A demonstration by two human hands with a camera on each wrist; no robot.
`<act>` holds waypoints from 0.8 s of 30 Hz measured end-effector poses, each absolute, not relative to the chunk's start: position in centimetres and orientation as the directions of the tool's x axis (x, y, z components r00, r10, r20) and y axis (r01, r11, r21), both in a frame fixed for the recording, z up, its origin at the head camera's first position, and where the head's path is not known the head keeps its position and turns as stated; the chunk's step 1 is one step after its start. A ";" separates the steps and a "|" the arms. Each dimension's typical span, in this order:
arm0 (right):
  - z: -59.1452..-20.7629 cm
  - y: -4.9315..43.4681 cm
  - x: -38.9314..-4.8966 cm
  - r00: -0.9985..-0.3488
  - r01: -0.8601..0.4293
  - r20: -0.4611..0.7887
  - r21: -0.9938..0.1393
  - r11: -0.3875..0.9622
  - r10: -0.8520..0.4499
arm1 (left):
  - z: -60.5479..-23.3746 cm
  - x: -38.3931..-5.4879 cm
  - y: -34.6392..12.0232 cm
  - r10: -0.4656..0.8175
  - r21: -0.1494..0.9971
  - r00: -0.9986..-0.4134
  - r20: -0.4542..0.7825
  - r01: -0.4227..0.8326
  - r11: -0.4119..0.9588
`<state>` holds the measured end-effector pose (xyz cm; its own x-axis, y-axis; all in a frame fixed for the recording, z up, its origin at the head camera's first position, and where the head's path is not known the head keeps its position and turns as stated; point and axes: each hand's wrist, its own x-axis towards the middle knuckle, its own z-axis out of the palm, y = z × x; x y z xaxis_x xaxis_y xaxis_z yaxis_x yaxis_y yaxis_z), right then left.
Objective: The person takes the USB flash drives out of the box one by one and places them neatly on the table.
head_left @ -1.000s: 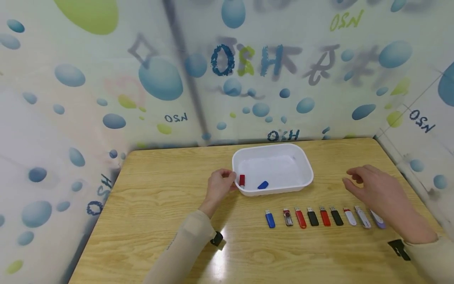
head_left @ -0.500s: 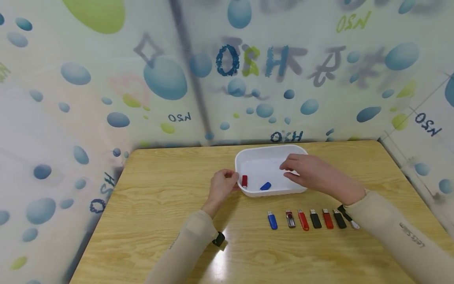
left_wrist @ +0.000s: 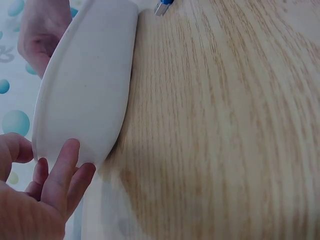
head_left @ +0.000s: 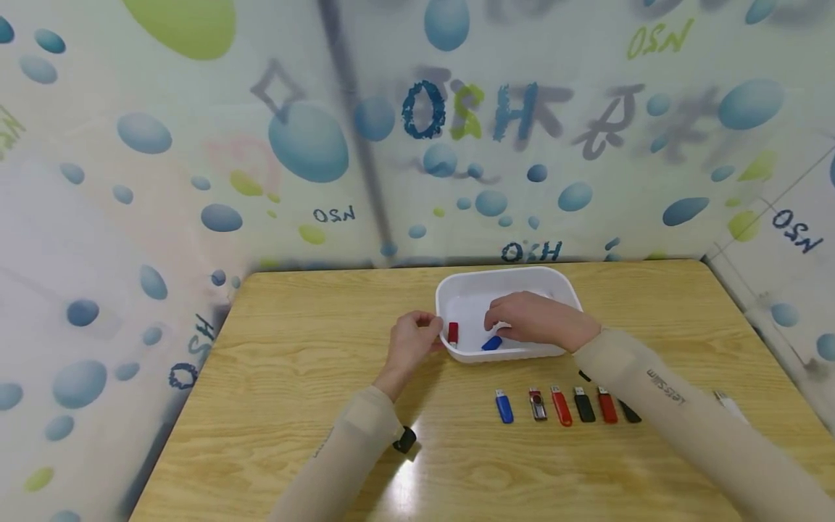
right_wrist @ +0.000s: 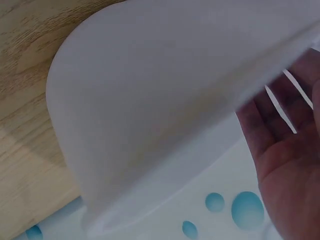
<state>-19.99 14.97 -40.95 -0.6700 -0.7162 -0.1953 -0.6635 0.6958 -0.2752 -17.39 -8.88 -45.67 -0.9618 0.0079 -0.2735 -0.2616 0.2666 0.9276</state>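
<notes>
My left hand [head_left: 409,339] pinches the left rim of a white plastic tray [head_left: 509,353], thumb at the rim and fingers against the outer wall in the left wrist view. Inside the tray lie a red USB stick [head_left: 453,333] near the left wall and a blue USB stick [head_left: 491,344] near the front. My right hand [head_left: 531,317] reaches down into the tray, thumb and fingertips just above the blue stick, with a gap between them. Whether the thumb touches that stick I cannot tell. The right wrist view shows the hand's extended fingers [right_wrist: 282,107] partly hidden behind the tray wall.
A row of USB sticks lies in front of the tray, from a blue one [head_left: 504,406] past red and black ones to a white one [head_left: 729,404]. My right forearm [head_left: 665,384] covers part of the row. A patterned wall [head_left: 365,181] stands behind the wooden table [head_left: 293,348].
My right hand has swung left from above the right end of the row into the tray, above the blue stick. My left hand keeps its hold on the rim.
</notes>
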 end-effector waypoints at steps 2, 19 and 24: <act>-41.3 14.8 -20.2 -0.672 -0.642 -0.229 -0.294 0.708 -0.705 | -45.7 -17.4 -8.9 0.012 0.930 -0.963 -0.269 -0.257 0.262; -42.3 13.2 -20.7 -0.604 -0.655 -0.359 -0.285 0.700 -0.711 | -45.8 -17.3 -8.9 0.010 0.925 -0.965 -0.264 -0.250 0.287; -42.3 13.0 -20.6 -0.603 -0.658 -0.357 -0.281 0.698 -0.713 | -45.7 -17.3 -8.9 0.012 0.928 -0.966 -0.259 -0.246 0.279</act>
<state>-20.64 13.02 -42.35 -0.6035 -0.7129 -0.3572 -0.6583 0.6982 -0.2812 -17.26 -8.86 -45.68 -0.9657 0.0118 -0.2592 -0.2457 0.2793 0.9282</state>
